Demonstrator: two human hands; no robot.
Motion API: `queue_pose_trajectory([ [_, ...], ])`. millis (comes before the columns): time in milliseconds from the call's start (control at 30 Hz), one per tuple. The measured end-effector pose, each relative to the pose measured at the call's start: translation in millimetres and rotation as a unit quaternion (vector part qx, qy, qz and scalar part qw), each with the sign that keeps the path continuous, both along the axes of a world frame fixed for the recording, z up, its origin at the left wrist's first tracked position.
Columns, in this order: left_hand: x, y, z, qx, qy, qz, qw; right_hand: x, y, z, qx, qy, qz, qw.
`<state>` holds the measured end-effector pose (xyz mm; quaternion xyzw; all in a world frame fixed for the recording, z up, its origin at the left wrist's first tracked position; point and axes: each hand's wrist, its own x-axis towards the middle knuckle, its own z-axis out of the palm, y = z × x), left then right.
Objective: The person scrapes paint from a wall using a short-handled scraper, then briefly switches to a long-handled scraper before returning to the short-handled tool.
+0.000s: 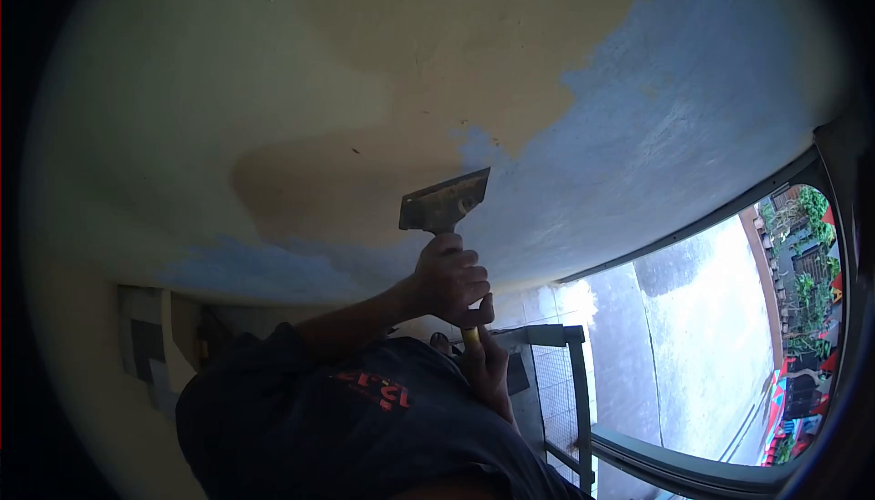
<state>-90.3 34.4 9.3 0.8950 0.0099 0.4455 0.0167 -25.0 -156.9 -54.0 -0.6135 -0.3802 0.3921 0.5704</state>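
A wide-bladed scraper (444,204) is held up against a patchy wall surface (538,217), its broad metal edge overlapping the line between tan and bluish areas. My left hand (451,274) is wrapped round the tool just below the blade, knuckles showing. Lower down, my right hand (489,368) is closed round the yellow handle (471,336), near its end. Most of the handle is hidden by my fingers. A dark shirt (346,409) with red print covers my body below.
Beside me stands a metal frame with mesh (556,377). At the right, a dark-framed opening (825,172) shows bright paving (702,327), green plants (807,286) and red and blue items outside. A pale boxy object (146,336) stands at the lower left.
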Motion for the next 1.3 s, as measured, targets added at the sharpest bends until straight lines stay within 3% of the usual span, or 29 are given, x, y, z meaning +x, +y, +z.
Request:
queue_pose_trajectory([
  [67,2,3,7,0.014,-0.012,0.008,1.000,0,11,8,-0.005,0.020,-0.032,0.999],
  [133,0,2,13,0.014,-0.021,0.008,1.000,8,12,21,-0.052,0.048,0.043,0.997],
  [200,-2,7,20,0.027,-0.019,0.005,0.999,3,14,18,-0.029,0.004,0.039,0.999],
  [267,-4,2,7,0.025,-0.002,0.005,1.000,-7,7,9,0.009,-0.023,-0.025,0.999],
  [467,-4,1,9,0.015,-0.012,0.011,1.000,-4,1,11,-0.044,0.029,0.021,0.998],
  [600,-3,1,3,0.014,0.005,0.011,1.000,-3,2,0,0.006,0.022,0.010,1.000],
  [667,-1,2,7,0.020,-0.014,0.009,1.000,4,8,1,-0.026,0.025,0.048,0.998],
  [733,-2,5,13,0.016,-0.017,0.011,1.000,0,10,-10,0.028,-0.105,0.056,0.992],
  [800,-3,5,15,0.031,-0.027,0.013,0.999,-1,6,-2,0.025,-0.108,0.051,0.992],
  [867,-6,-2,7,0.002,-0.003,0.014,1.000,-1,-2,14,-0.013,0.039,0.041,0.998],
  [967,0,2,16,0.012,-0.012,0.011,1.000,3,2,0,-0.029,-0.003,0.045,0.999],
  [1067,-5,-7,16,0.014,-0.018,0.017,1.000,5,4,15,-0.011,0.045,0.052,0.998],
  [1200,-3,-8,-2,-0.006,0.011,0.014,1.000,1,-7,-2,-0.020,0.044,0.048,0.998],
  [1300,1,-1,10,0.005,0.002,0.015,1.000,4,1,11,-0.039,0.028,0.037,0.998],
])
